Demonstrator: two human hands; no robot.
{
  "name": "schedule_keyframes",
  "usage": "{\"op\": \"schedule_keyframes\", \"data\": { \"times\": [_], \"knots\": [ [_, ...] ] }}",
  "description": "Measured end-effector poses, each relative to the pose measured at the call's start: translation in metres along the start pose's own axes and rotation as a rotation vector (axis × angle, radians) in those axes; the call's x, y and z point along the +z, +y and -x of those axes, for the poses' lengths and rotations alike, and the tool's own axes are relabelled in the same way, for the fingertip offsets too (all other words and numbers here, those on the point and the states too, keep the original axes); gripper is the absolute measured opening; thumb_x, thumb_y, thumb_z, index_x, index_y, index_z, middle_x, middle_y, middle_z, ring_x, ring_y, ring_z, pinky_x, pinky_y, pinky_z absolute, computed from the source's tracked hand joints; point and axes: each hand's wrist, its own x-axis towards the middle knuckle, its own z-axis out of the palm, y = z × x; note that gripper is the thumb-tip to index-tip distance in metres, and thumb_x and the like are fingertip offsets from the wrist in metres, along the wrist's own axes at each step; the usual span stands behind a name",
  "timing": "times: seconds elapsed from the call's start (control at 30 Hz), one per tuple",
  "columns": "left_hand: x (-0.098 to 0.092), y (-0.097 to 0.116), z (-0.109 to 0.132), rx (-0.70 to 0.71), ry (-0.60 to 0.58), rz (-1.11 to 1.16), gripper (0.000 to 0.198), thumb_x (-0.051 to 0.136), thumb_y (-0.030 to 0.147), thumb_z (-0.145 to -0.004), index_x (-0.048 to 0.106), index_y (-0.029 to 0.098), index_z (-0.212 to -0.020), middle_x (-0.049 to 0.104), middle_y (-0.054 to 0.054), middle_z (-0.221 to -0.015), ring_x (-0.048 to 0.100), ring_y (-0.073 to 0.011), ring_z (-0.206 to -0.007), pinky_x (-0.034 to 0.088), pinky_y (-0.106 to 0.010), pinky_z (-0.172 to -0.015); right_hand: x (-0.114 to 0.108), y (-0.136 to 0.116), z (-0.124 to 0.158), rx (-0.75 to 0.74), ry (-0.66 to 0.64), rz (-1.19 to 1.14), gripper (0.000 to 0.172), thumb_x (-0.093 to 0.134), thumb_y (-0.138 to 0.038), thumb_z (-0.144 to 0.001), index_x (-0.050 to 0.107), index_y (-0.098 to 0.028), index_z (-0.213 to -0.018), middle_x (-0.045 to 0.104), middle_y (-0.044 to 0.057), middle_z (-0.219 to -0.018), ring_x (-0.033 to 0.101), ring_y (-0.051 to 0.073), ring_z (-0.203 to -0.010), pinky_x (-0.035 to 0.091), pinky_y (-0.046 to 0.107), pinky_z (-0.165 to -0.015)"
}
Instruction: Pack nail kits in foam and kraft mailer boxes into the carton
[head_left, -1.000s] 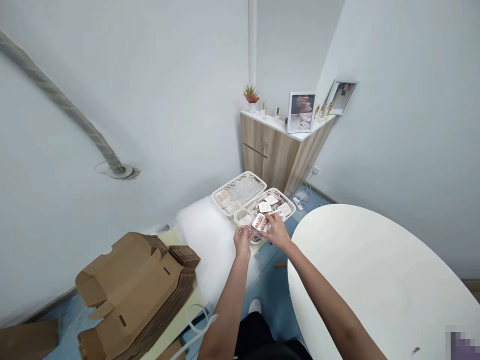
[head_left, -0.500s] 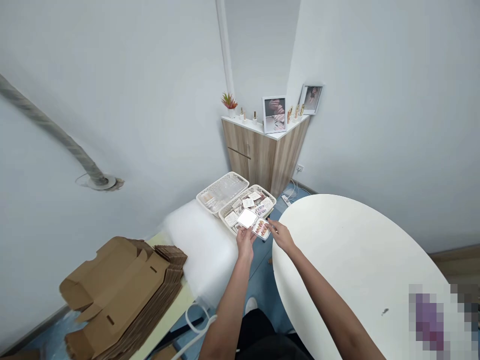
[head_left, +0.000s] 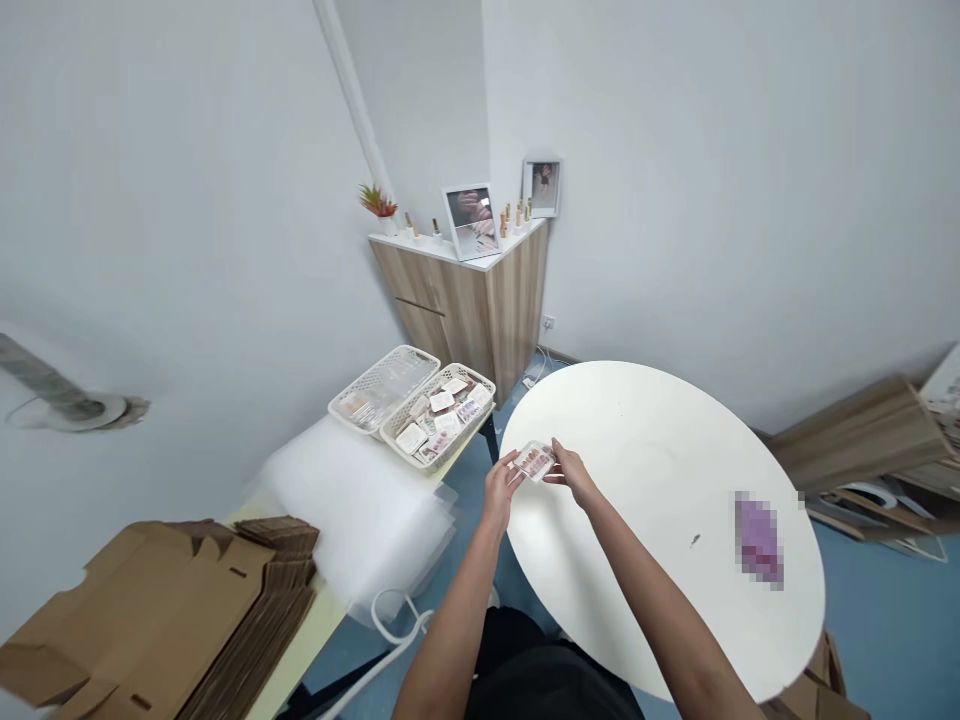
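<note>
A small clear case of press-on nails [head_left: 535, 461], with rows of pinkish-orange nails showing, is held between both hands over the near-left edge of the round white table [head_left: 645, 440]. My left hand [head_left: 500, 486] grips its left side, fingers closed on the edge. On the opposite side, my right hand [head_left: 571, 472] pinches the case between thumb and fingers. The case's lid looks closed. To the left stands a white basket [head_left: 392, 437] filled with similar nail cases and white cards.
A second white basket [head_left: 337, 408] holds clear packaging. Beside it lie translucent plastic sheets [head_left: 352, 500] and stacked brown cardboard boxes [head_left: 172, 610]. A wooden cabinet [head_left: 465, 310] with framed photos fills the corner. A pixelated purple thing [head_left: 759, 535] rests on the table's right.
Both hands have brought the nail case rightward from beside the basket to over the table. Its lid, open before, now appears folded shut. The view has turned right.
</note>
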Motion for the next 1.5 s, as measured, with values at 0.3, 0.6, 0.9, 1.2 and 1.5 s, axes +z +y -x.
{"op": "schedule_keyframes", "data": {
  "times": [0.3, 0.6, 0.9, 1.2, 1.5],
  "knots": [
    [0.054, -0.047, 0.000, -0.098, -0.225, -0.250, 0.039, 0.083, 0.034, -0.061, 0.071, 0.016, -0.094, 0.067, -0.014, -0.119, 0.066, -0.0262, -0.102, 0.049, -0.037, -0.091, -0.086, 0.043, 0.035, -0.160, 0.161, -0.064, 0.041, 0.070, -0.046, -0.074, 0.065, -0.020, -0.106, 0.071, 0.006, -0.100, 0.070, 0.018, -0.083, 0.061, 0.033, -0.076],
    [0.081, -0.139, 0.029, -0.167, -0.062, -0.508, 0.063, 0.087, 0.030, -0.055, 0.063, 0.020, -0.112, 0.065, -0.009, -0.102, 0.066, -0.0176, -0.075, 0.052, -0.032, -0.075, -0.136, 0.118, 0.037, -0.082, 0.461, -0.156, 0.045, 0.077, -0.047, -0.059, 0.060, -0.019, -0.090, 0.066, 0.000, -0.069, 0.070, 0.019, -0.069, 0.061, 0.033, -0.068],
    [0.107, -0.179, 0.014, -0.088, -0.171, -0.648, 0.048, 0.086, 0.029, -0.056, 0.069, 0.020, -0.100, 0.067, -0.005, -0.087, 0.067, -0.0182, -0.070, 0.055, -0.035, -0.075, -0.183, 0.151, 0.038, -0.321, 0.571, 0.487, 0.049, 0.054, -0.043, -0.084, 0.054, -0.016, -0.125, 0.066, 0.014, -0.116, 0.063, 0.028, -0.110, 0.053, 0.046, -0.093],
    [0.088, -0.215, 0.030, 0.452, -0.368, -1.143, 0.046, 0.046, 0.026, -0.089, 0.051, 0.022, -0.135, 0.042, -0.012, -0.148, 0.037, -0.0266, -0.139, 0.034, -0.048, -0.112, -0.197, 0.189, 0.059, -0.553, 0.170, 1.394, 0.061, 0.046, -0.023, -0.091, 0.032, -0.019, -0.150, 0.027, 0.010, -0.158, 0.023, 0.029, -0.145, 0.025, 0.050, -0.117],
    [0.077, -0.219, 0.037, 0.502, -0.510, -1.581, 0.055, 0.037, 0.026, -0.093, 0.034, 0.025, -0.149, 0.025, -0.009, -0.159, 0.017, -0.0289, -0.148, 0.012, -0.059, -0.117, -0.213, 0.168, 0.014, -0.497, 0.191, 1.486, 0.064, 0.043, -0.038, -0.094, 0.026, -0.018, -0.153, 0.018, 0.011, -0.160, 0.015, 0.032, -0.147, 0.016, 0.056, -0.117]
  ]
}}
